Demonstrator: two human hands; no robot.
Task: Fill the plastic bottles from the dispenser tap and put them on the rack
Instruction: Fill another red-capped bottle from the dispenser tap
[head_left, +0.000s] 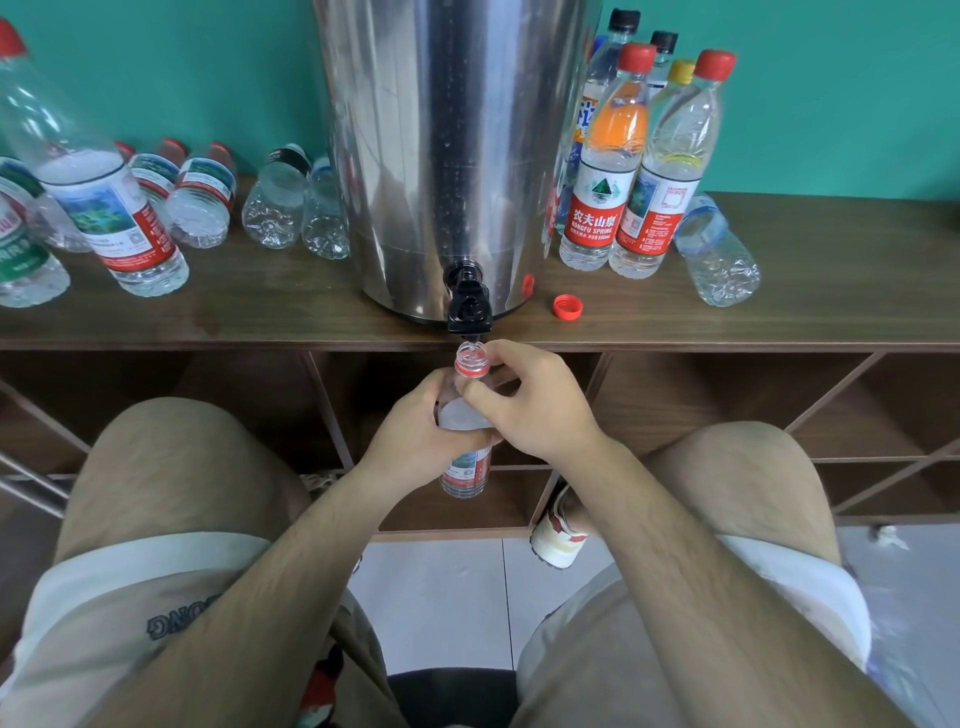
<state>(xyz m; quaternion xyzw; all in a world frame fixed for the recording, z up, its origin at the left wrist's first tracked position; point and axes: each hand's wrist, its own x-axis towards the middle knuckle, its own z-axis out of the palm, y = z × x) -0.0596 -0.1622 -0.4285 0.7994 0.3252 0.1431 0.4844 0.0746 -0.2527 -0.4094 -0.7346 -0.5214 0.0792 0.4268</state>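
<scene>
A steel dispenser stands on a brown wooden shelf top, and its black tap juts over the front edge. Just under the tap I hold an uncapped clear plastic bottle with a red neck ring, its mouth right below the spout. My left hand grips the bottle's body. My right hand curls round its shoulder near the neck. Water fills the bottle up to my fingers. A loose red cap lies on the shelf top, right of the tap.
Capped upright bottles cluster right of the dispenser, with an empty one lying down. To the left, several bottles lie or lean. Rack cubbies open below the shelf top. My knees flank the bottle.
</scene>
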